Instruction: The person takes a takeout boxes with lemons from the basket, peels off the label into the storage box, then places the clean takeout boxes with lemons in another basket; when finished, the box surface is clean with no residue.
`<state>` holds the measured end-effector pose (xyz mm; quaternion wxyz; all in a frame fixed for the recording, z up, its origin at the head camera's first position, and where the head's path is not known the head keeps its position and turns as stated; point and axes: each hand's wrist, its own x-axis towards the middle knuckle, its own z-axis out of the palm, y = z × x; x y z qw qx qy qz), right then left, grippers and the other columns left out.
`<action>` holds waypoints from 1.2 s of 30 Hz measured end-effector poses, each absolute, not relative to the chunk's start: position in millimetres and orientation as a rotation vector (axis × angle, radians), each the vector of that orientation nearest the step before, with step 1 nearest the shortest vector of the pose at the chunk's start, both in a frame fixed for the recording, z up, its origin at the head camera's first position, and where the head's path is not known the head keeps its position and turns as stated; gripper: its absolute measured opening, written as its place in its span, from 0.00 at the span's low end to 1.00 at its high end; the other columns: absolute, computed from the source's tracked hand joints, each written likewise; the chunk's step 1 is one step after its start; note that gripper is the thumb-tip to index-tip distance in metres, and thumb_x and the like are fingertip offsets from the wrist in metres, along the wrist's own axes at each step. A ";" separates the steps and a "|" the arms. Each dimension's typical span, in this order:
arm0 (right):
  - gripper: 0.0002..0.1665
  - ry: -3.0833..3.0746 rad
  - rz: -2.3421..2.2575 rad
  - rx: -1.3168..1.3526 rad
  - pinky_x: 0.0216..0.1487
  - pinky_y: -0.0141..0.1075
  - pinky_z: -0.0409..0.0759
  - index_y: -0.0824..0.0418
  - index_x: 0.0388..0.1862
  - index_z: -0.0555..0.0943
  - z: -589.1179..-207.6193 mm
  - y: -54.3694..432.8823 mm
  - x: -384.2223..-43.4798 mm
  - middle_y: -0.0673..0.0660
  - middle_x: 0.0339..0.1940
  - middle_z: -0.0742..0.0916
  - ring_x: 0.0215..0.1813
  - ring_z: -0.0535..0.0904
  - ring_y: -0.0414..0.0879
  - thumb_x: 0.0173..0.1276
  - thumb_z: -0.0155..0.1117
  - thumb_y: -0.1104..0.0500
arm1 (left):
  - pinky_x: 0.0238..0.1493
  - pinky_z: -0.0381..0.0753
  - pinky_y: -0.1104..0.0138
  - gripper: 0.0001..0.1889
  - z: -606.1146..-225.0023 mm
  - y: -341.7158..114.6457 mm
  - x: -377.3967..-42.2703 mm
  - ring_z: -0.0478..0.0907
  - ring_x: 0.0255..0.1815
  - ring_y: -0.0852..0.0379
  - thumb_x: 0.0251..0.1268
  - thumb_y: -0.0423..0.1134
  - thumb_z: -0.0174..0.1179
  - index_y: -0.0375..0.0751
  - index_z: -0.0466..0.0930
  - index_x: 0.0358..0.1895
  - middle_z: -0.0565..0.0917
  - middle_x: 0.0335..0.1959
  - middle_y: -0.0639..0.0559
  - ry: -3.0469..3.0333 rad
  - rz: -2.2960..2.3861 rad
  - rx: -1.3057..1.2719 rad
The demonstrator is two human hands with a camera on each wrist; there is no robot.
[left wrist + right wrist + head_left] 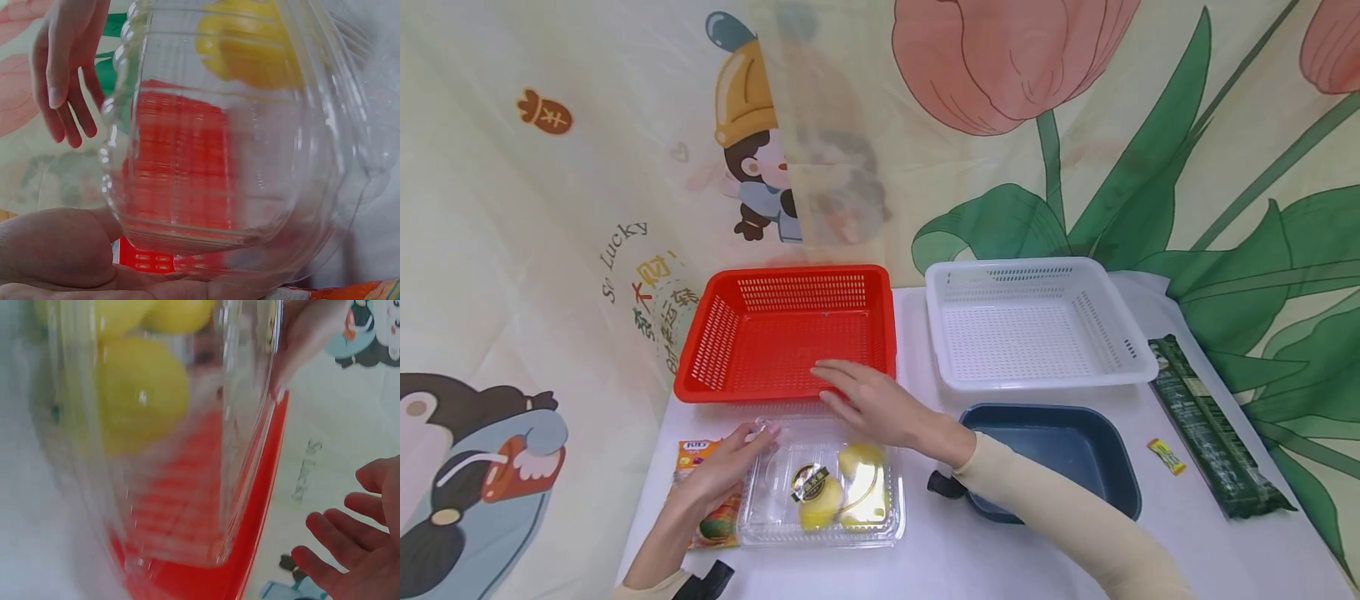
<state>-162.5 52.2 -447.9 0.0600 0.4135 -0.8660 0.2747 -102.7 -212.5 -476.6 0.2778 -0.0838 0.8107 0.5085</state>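
While the left edge is gripped, the right is only hovered over

Although two hands are brought to it, a clear, rectangular, lidded plastic box [778, 517] is held by one alone. It is placed directly before the person, on or just above the white-covered worktop [820, 575]; which of these cannot be told. Its longer side seems to be laid left to right, though this is made uncertain by the slant of the head view. Rounded yellow fruit [820, 512] is gathered toward its right, so more weight may be borne there.

By the left hand [726, 467], the nearer of the two, the far left corner appears to be gripped between thumb and fingers. The right hand [872, 408] is held open, fingers spread, about the far right corner; in the right wrist view it is shown apart from the plastic.

Just beyond the far edge, a red slotted plastic basket [790, 342] is placed. To the right, a dark blue rectangular tray [1067, 442] is set. Should the box be shifted, the gap between its right side and the right hand is judged to matter most.
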 end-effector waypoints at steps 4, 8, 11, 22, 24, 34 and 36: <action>0.27 -2.561 0.692 1.452 0.72 0.35 0.74 0.59 0.71 0.75 -448.1 43.6 -144.0 0.56 0.70 0.81 0.72 0.76 0.47 0.77 0.60 0.54 | 0.70 0.64 0.33 0.43 -477.9 -212.3 -101.9 0.59 0.76 0.27 0.76 0.60 0.51 0.35 0.47 0.79 0.62 0.76 0.27 2.147 1.413 -0.215; 0.26 -2.501 0.530 1.607 0.75 0.35 0.70 0.58 0.71 0.75 -453.4 35.7 -126.1 0.55 0.70 0.80 0.73 0.74 0.46 0.77 0.60 0.55 | 0.72 0.58 0.34 0.45 -477.8 -212.5 -101.8 0.54 0.79 0.27 0.75 0.61 0.51 0.35 0.45 0.80 0.57 0.78 0.28 2.116 1.443 -0.220; 0.25 -2.487 0.364 1.686 0.77 0.36 0.67 0.56 0.71 0.75 -458.8 31.8 -113.8 0.53 0.70 0.80 0.74 0.73 0.44 0.78 0.58 0.54 | 0.71 0.58 0.33 0.47 -477.2 -212.5 -101.9 0.50 0.79 0.26 0.75 0.62 0.52 0.35 0.42 0.81 0.53 0.80 0.29 2.124 1.417 -0.233; 0.21 -2.465 0.090 1.745 0.74 0.34 0.71 0.51 0.68 0.78 -472.2 28.6 -94.7 0.49 0.69 0.81 0.70 0.76 0.42 0.80 0.56 0.53 | 0.69 0.62 0.31 0.47 -478.9 -214.3 -102.3 0.51 0.79 0.26 0.75 0.62 0.52 0.36 0.42 0.82 0.52 0.81 0.30 2.174 1.347 -0.232; 0.20 -2.468 0.076 1.744 0.74 0.34 0.71 0.51 0.67 0.78 -471.6 29.0 -93.9 0.48 0.68 0.82 0.70 0.76 0.41 0.80 0.56 0.53 | 0.69 0.62 0.31 0.47 -479.2 -214.3 -102.1 0.53 0.79 0.26 0.75 0.62 0.51 0.36 0.42 0.81 0.53 0.80 0.30 2.177 1.349 -0.223; 0.17 -2.486 0.189 1.737 0.75 0.33 0.68 0.49 0.63 0.80 -475.9 29.0 -93.6 0.47 0.64 0.83 0.69 0.75 0.41 0.78 0.59 0.53 | 0.69 0.66 0.32 0.48 -479.7 -213.5 -100.9 0.56 0.77 0.27 0.72 0.66 0.52 0.37 0.46 0.81 0.56 0.79 0.30 2.185 1.333 -0.241; 0.16 -2.496 0.226 1.737 0.75 0.33 0.68 0.49 0.61 0.81 -475.9 28.5 -94.0 0.47 0.64 0.83 0.68 0.76 0.40 0.77 0.60 0.52 | 0.68 0.68 0.32 0.48 -479.6 -213.5 -101.0 0.58 0.77 0.27 0.72 0.66 0.51 0.37 0.47 0.80 0.57 0.78 0.29 2.183 1.337 -0.245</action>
